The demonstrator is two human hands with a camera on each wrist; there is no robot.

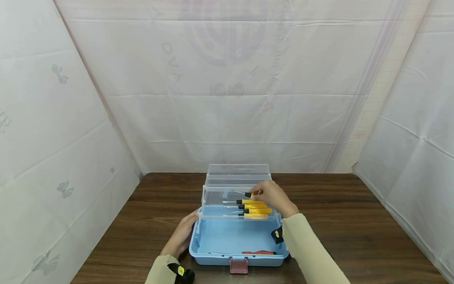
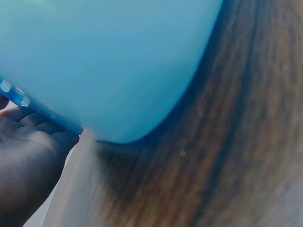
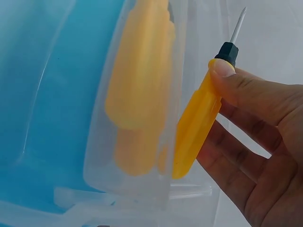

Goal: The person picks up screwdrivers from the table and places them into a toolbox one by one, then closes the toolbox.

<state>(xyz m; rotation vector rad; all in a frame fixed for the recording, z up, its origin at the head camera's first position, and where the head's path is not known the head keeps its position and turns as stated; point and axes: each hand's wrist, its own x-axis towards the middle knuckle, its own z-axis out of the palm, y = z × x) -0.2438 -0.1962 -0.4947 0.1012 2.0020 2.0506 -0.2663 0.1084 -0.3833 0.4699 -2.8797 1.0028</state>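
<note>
Steady Pinch

Our right hand (image 1: pixel 271 194) pinches a yellow-handled screwdriver (image 3: pixel 199 118) near its collar, just below frame centre; we should keep its shaft level. Our left hand (image 1: pixel 184 232) touches the left side of the blue toolbox (image 1: pixel 213 261), lower centre; whether it grips, we cannot tell. More yellow screwdrivers (image 1: pixel 260 211) lie in the clear tray (image 3: pixel 99 163); lower down, a red-handled tool (image 1: pixel 259 252).

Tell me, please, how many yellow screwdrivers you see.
4 plainly: one screwdriver in the right hand, three in the clear tray: back one, middle one, front one. A fainter yellow shape through its wall may be a fifth or a reflection; others may be hidden.
</note>
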